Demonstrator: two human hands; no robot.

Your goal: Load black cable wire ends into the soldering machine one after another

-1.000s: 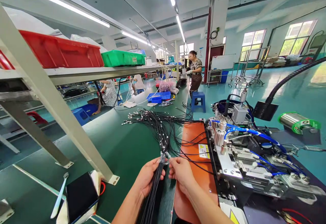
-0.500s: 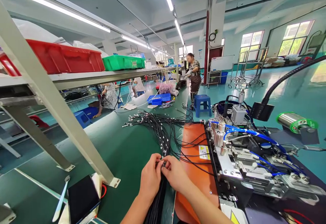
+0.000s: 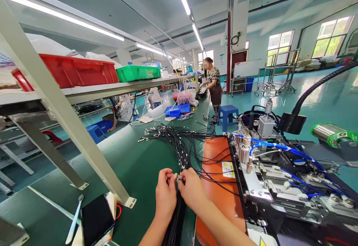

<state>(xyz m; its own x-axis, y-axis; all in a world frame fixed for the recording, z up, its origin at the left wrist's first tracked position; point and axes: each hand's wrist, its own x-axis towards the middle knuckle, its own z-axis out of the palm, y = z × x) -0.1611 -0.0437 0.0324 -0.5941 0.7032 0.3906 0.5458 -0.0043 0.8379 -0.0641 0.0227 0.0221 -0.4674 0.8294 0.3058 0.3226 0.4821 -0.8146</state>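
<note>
Cable bundle (image 3: pixel 183 156): long axis near to far, loose ends fanned out

The bundle of thin black cables lies on the green table (image 3: pixel 128 178), left of the orange mat (image 3: pixel 223 201). Long axis: from the near edge, beneath the hands, away toward the far side, leaning slightly right. Beyond the hands it widens. Many strands bend left there, their pale tips pointing far left; others run right, and a few loop across the mat to the edge of the machine (image 3: pixel 291 190).

Hands: together over the bundle, fingertips meeting. Left hand (image 3: pixel 165 192) comes in from the left side, fingers curled; right hand (image 3: pixel 192 188) comes in from the right, thumb and fingers bent inward. Both pinch a small pale piece (image 3: pixel 179 177) between them. Its shape is too small to make out, and whether it goes around the strands cannot be told; the fingers cover that spot.

Near left on the table: a phone (image 3: pixel 97 218) and, just left of it, a pale blue tool (image 3: pixel 74 221). Far along the table: a blue tray (image 3: pixel 177 109). On the shelf at left: a red bin (image 3: pixel 81 70) with a green bin (image 3: pixel 138 73) beyond it. Right: the machine, with a wire spool (image 3: pixel 326 134) farther right. Far off, a gloved co-worker (image 3: pixel 214 83) stands at the table near a blue stool (image 3: pixel 228 117).
</note>
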